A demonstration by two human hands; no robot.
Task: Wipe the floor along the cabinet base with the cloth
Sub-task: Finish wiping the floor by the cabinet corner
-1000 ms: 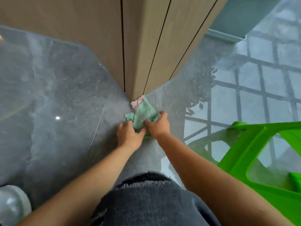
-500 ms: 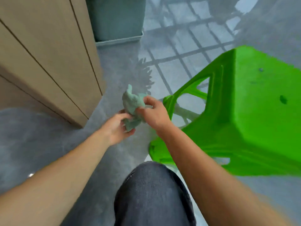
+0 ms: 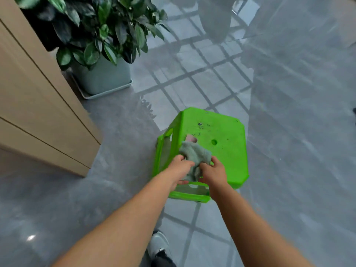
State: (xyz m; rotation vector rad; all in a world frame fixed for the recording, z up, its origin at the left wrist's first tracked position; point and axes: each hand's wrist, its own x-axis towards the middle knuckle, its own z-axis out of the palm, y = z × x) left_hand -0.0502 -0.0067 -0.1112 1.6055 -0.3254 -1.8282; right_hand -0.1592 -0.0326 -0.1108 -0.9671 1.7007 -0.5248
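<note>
Both hands hold a bunched pale green cloth in the air above the near left corner of a green stool. My left hand grips its left side and my right hand grips its right side. A pink patch of the cloth shows at its top. The tan wooden cabinet stands at the left, its base corner meeting the glossy grey floor well left of my hands.
A bright green plastic stool stands on the floor under my hands. A potted plant in a pale green square pot sits beside the cabinet at the back. My grey shoe shows at the bottom.
The cloth left the floor at the cabinet corner and rose in both hands. My view lifted and swung right, so the cloth now hangs over the green stool.
</note>
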